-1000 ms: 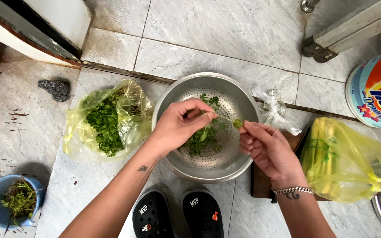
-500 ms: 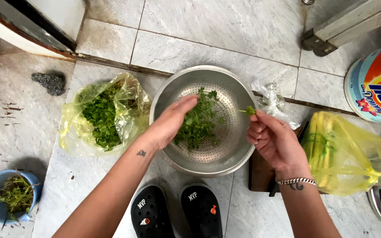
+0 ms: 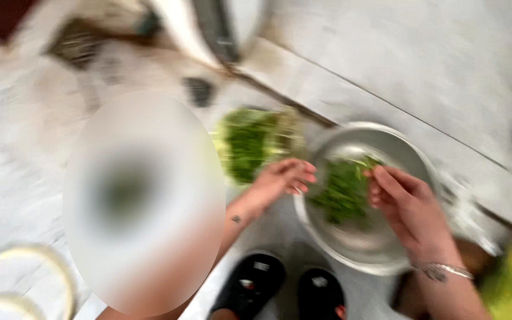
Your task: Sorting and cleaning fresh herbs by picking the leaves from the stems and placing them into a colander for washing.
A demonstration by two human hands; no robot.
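- Floor (image 3: 386,53) of pale marbled tiles was seen, blurred by camera motion.
- A metal bowl (image 3: 404,249) of green herbs (image 3: 342,192) was set on it, just above black slippers (image 3: 253,284).
- A bag of greens (image 3: 250,142) lay just left of the bowl.
- The left hand (image 3: 282,178) was held loosely curled at the bowl's left rim, nothing visibly grasped.
- The right hand (image 3: 407,204) was pinched on a herb sprig (image 3: 370,162) over the bowl.

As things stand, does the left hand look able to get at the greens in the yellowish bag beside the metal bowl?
Probably yes. The left hand sits between the bag of greens and the metal bowl, right at the bag's edge, and nothing seems to lie between them. The frame is blurred, so the bag's opening is unclear.
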